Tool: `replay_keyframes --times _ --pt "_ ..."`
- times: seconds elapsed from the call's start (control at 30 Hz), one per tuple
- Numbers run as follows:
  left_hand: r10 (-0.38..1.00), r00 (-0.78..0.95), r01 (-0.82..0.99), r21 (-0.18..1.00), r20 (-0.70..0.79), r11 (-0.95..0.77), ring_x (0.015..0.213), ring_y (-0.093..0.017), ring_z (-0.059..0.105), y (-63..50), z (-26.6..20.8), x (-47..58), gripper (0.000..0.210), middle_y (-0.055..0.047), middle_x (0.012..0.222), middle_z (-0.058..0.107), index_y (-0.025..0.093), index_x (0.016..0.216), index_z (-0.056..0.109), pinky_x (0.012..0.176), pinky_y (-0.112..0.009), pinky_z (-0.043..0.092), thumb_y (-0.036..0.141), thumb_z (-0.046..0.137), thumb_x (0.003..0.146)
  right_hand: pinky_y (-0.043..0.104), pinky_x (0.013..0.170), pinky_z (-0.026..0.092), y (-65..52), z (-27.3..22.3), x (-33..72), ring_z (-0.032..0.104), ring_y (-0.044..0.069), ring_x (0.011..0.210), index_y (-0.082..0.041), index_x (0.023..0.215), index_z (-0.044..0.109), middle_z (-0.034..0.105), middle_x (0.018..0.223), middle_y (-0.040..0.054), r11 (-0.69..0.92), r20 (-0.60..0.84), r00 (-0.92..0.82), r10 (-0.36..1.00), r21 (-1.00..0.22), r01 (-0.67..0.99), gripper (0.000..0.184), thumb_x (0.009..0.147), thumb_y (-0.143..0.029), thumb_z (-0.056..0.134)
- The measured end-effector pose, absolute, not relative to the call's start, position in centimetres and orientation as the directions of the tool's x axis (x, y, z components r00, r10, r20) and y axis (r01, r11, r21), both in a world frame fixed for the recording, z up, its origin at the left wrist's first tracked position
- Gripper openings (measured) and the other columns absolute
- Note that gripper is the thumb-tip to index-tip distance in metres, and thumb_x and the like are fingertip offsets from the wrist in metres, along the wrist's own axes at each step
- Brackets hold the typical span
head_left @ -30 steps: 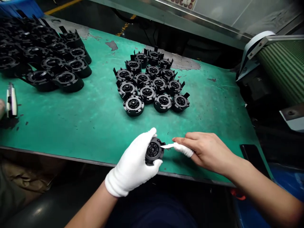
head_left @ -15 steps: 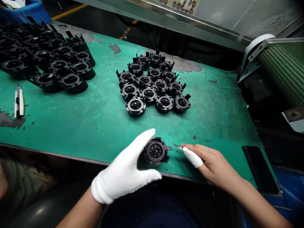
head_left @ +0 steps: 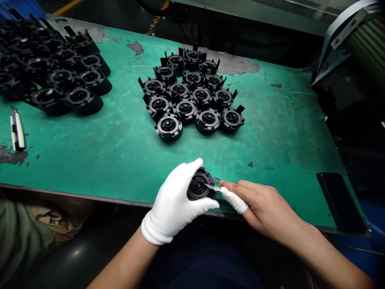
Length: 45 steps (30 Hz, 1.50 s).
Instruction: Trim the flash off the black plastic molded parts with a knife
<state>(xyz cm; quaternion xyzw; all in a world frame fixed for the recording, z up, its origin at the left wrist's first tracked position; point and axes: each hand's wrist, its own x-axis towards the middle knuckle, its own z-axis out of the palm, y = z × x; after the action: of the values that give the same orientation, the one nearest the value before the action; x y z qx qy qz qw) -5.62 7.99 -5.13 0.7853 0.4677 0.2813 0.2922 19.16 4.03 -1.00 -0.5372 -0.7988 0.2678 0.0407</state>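
Observation:
My left hand [head_left: 174, 200], in a white glove, is closed around a round black plastic part [head_left: 199, 185] near the table's front edge. The part's ribbed, ringed face is turned up. My right hand [head_left: 261, 200] is bare apart from a white covering on the thumb. Between its thumb and finger it pinches a small craft knife [head_left: 214, 187], whose thin blade points left over the face of the part. Whether the blade tip touches the plastic I cannot tell. Most of the knife's handle is hidden in the hand.
Beyond my hands, several similar black parts [head_left: 185, 110] stand grouped on the green table [head_left: 126, 148]. A larger cluster of black parts [head_left: 80, 98] is at the left, near a white-handled cutter [head_left: 17, 130]. A dark phone-like slab [head_left: 343, 202] lies right. A person's clothing [head_left: 24, 237] shows lower left.
My left hand has moved right and closed around the black part. My right hand has brought the knife left, from beside the part to over its face. The camera view has shifted.

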Motion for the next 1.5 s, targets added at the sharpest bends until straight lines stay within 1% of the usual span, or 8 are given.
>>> replay_keyframes --times 0.1,0.23,0.33,0.57,0.93,1.23,1.4,1.5 --pt "0.901 0.402 0.570 0.725 0.163 -0.386 0.132 -0.028 0.055 8.0 -5.2 -5.6 0.092 -0.010 0.142 0.057 0.023 0.147 0.041 0.115 -0.045 0.043 0.063 0.078 0.073 0.031 0.068 0.044 4.1 -1.0 19.1 0.063 0.019 0.079 -0.027 0.145 0.052 0.065 0.095 0.0015 0.302 -0.221 -0.433 0.874 -0.449 0.841 0.058 0.089 -0.010 0.048" --pt "0.899 0.407 0.562 0.732 0.159 -0.384 0.132 -0.028 0.054 8.0 -5.1 -5.6 0.091 -0.011 0.142 0.057 0.023 0.146 0.041 0.115 -0.044 0.043 0.063 0.078 0.073 0.032 0.067 0.042 4.0 -0.9 18.6 0.063 0.019 0.079 -0.028 0.146 0.050 0.064 0.094 0.0009 0.306 -0.230 -0.405 0.885 -0.369 0.877 0.058 0.091 -0.011 0.048" --pt "0.900 0.402 0.559 0.735 0.167 -0.385 0.132 -0.027 0.054 8.0 -5.1 -5.6 0.093 -0.010 0.141 0.057 0.022 0.146 0.041 0.116 -0.044 0.042 0.063 0.079 0.071 0.032 0.065 0.039 3.6 -0.8 18.2 0.060 0.019 0.075 -0.028 0.146 0.050 0.062 0.090 0.0007 0.304 -0.202 -0.379 0.903 -0.323 0.896 0.056 0.092 -0.013 0.048" --pt "0.907 0.367 0.559 0.732 0.204 -0.391 0.127 -0.025 0.058 7.8 -5.1 -5.2 0.089 -0.010 0.137 0.060 0.020 0.142 0.045 0.114 -0.040 0.044 0.063 0.079 0.072 0.032 0.064 0.037 2.8 -0.8 17.6 0.059 0.019 0.075 -0.028 0.145 0.050 0.061 0.089 0.0007 0.280 -0.160 -0.334 0.929 -0.289 0.915 0.052 0.095 -0.014 0.047" --pt "0.901 0.339 0.539 0.728 0.272 -0.423 0.125 -0.026 0.060 7.6 -5.1 -4.8 0.084 -0.011 0.134 0.062 0.017 0.139 0.047 0.111 -0.040 0.047 0.058 0.080 0.073 0.032 0.058 0.034 2.6 -0.3 16.7 0.062 0.019 0.071 -0.032 0.142 0.051 0.061 0.088 -0.0016 0.232 -0.200 -0.270 0.942 -0.195 0.953 0.049 0.095 -0.016 0.048" --pt "0.896 0.328 0.535 0.723 0.299 -0.437 0.125 -0.027 0.060 7.5 -5.3 -4.8 0.081 -0.012 0.132 0.063 0.016 0.138 0.050 0.111 -0.041 0.047 0.058 0.079 0.075 0.032 0.056 0.037 2.1 0.1 15.7 0.065 0.020 0.071 -0.032 0.141 0.054 0.064 0.087 -0.0009 0.157 -0.205 -0.185 0.961 -0.149 0.976 0.049 0.094 -0.016 0.049" --pt "0.890 0.318 0.537 0.711 0.328 -0.454 0.123 -0.027 0.061 7.5 -5.4 -4.6 0.078 -0.012 0.132 0.064 0.016 0.137 0.050 0.110 -0.043 0.048 0.058 0.078 0.076 0.032 0.060 0.045 1.5 0.0 15.0 0.068 0.023 0.077 -0.029 0.140 0.056 0.068 0.092 0.0025 0.103 -0.197 -0.133 0.971 -0.155 0.983 0.048 0.095 -0.017 0.047" --pt "0.897 0.294 0.547 0.712 0.330 -0.441 0.123 -0.028 0.061 7.2 -5.4 -4.5 0.076 -0.013 0.131 0.064 0.017 0.137 0.050 0.110 -0.044 0.048 0.057 0.077 0.078 0.034 0.065 0.050 1.1 -0.3 14.7 0.069 0.025 0.085 -0.024 0.143 0.055 0.070 0.099 0.0066 0.077 -0.199 -0.117 0.973 -0.197 0.977 0.049 0.096 -0.016 0.044"
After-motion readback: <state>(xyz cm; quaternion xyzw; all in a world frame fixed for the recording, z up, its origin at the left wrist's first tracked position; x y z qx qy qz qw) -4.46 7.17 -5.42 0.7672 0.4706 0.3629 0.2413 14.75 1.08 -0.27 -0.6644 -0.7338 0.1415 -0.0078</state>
